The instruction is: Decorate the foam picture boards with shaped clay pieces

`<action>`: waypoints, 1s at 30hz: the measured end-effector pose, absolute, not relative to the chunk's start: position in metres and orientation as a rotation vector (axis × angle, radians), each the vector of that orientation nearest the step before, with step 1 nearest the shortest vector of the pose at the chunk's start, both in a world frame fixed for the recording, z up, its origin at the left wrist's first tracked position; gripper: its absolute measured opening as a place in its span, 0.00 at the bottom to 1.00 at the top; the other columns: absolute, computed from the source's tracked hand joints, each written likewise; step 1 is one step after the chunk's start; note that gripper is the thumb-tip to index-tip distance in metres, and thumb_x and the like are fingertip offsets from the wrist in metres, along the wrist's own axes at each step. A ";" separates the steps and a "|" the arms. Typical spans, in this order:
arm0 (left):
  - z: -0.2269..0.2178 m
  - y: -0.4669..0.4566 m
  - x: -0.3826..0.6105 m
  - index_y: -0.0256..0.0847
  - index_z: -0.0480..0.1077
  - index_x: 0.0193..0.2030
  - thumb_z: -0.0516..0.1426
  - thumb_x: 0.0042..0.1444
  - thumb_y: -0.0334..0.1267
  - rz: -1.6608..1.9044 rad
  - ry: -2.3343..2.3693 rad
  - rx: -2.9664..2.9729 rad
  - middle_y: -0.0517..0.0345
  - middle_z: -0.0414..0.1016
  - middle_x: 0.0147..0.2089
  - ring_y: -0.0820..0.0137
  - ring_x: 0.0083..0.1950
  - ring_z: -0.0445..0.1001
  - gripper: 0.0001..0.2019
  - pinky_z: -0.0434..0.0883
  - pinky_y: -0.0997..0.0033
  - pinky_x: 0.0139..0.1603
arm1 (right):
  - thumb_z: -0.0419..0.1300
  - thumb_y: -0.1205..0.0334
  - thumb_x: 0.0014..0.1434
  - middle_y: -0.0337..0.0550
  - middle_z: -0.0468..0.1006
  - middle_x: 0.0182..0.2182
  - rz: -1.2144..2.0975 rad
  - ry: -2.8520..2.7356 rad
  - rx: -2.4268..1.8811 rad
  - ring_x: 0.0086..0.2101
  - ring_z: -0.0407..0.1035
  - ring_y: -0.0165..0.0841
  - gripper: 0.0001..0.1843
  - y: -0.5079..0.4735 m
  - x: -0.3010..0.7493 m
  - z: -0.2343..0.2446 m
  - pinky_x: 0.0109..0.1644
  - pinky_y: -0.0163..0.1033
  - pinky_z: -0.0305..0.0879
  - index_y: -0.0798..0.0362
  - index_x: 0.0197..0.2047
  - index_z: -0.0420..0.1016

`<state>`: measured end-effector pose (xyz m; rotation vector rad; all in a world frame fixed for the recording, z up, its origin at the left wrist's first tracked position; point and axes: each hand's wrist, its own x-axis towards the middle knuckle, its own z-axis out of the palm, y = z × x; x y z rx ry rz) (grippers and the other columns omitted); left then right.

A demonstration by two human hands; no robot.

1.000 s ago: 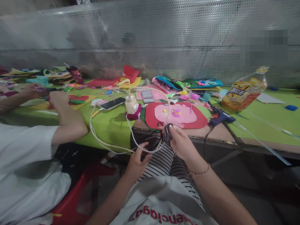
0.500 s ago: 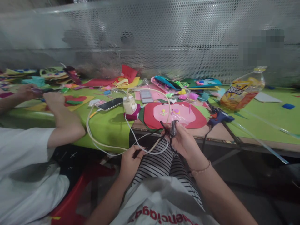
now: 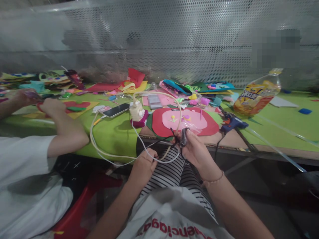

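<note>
My left hand is closed over my lap, its fingers curled on a white cable; a thin dark cord runs close by, and the fingertips are partly hidden. In my right hand, a black plug-like piece is pinched between thumb and fingers, with black cord bunched below it. The white cable loops between my hands. Just beyond them lies a red and pink paper cutout with small flower decorations. A cream adapter stands on a magenta base to its left.
A blue glue gun rests right of the cutout, beside a tilted bottle of orange liquid. A phone lies left of the adapter. Coloured craft sheets line the back. At left, another person's arm reaches over the table.
My left hand has shifted slightly right and up along the cable, its fingers curling further inward. My right hand stays nearly still with the black piece. The other person's hands moved slightly.
</note>
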<state>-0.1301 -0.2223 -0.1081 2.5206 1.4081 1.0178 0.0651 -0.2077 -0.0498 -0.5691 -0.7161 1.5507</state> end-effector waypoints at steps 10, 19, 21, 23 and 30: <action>-0.109 -0.224 -0.130 0.38 0.66 0.41 0.47 0.59 0.29 1.243 1.610 2.507 0.53 0.68 0.35 0.66 0.36 0.70 0.09 0.67 0.68 0.40 | 0.69 0.50 0.44 0.42 0.78 0.30 1.500 -0.730 -0.685 0.33 0.72 0.34 0.15 -0.218 0.068 -0.049 0.40 0.41 0.72 0.53 0.28 0.76; -0.099 -0.220 -0.132 0.40 0.58 0.60 0.52 0.54 0.29 1.049 1.301 2.532 0.49 0.64 0.56 0.63 0.55 0.65 0.25 0.65 0.65 0.55 | 0.62 0.44 0.52 0.41 0.76 0.28 1.280 -1.150 -0.836 0.33 0.70 0.34 0.18 -0.221 0.080 -0.038 0.40 0.39 0.68 0.52 0.30 0.76; -0.095 -0.219 -0.131 0.38 0.58 0.60 0.52 0.56 0.33 1.013 1.270 2.508 0.48 0.66 0.52 0.63 0.53 0.67 0.23 0.67 0.64 0.53 | 0.57 0.45 0.57 0.41 0.76 0.29 1.075 -1.396 -0.894 0.36 0.69 0.35 0.18 -0.220 0.083 -0.030 0.44 0.39 0.65 0.51 0.31 0.77; -0.092 -0.215 -0.127 0.36 0.60 0.59 0.51 0.59 0.38 0.997 1.249 2.480 0.49 0.69 0.44 0.64 0.45 0.70 0.21 0.69 0.65 0.48 | 0.55 0.50 0.60 0.40 0.75 0.29 0.876 -1.564 -0.936 0.35 0.67 0.34 0.16 -0.219 0.086 -0.024 0.45 0.37 0.63 0.51 0.31 0.76; -0.092 -0.190 -0.112 0.38 0.72 0.41 0.54 0.57 0.42 1.001 1.083 2.395 0.50 0.69 0.38 0.64 0.41 0.70 0.12 0.68 0.66 0.46 | 0.50 0.54 0.64 0.39 0.71 0.26 0.770 -1.749 -0.904 0.29 0.62 0.32 0.16 -0.220 0.089 -0.008 0.37 0.36 0.61 0.50 0.33 0.75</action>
